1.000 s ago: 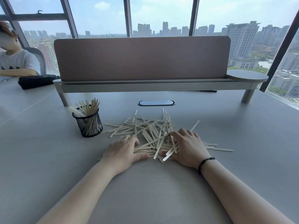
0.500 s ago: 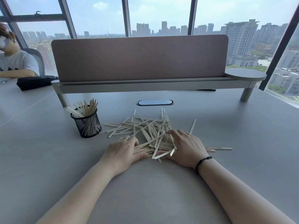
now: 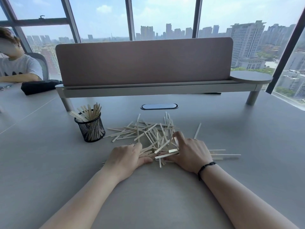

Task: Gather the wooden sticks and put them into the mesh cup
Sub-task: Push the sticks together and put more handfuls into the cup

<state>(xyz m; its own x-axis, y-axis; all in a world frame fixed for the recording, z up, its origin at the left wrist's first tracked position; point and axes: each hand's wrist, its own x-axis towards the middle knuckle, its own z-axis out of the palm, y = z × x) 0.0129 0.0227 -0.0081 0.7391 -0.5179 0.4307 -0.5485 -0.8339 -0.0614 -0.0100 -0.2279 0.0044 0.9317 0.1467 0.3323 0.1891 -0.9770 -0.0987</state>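
Sticks [image 3: 151, 134] have bunched tighter between my palms than a second ago, when they lay spread wider on the table [image 3: 49, 171]. My left hand [image 3: 127, 157] and right hand [image 3: 189, 153] have pressed in from either side, fingers curled loosely against the near edge of the pile but not yet clamped on a bundle. A few strays lie out past my right wrist. The cup [image 3: 91, 128], already partly filled, stands just left of the pile, so a scoop looks near.
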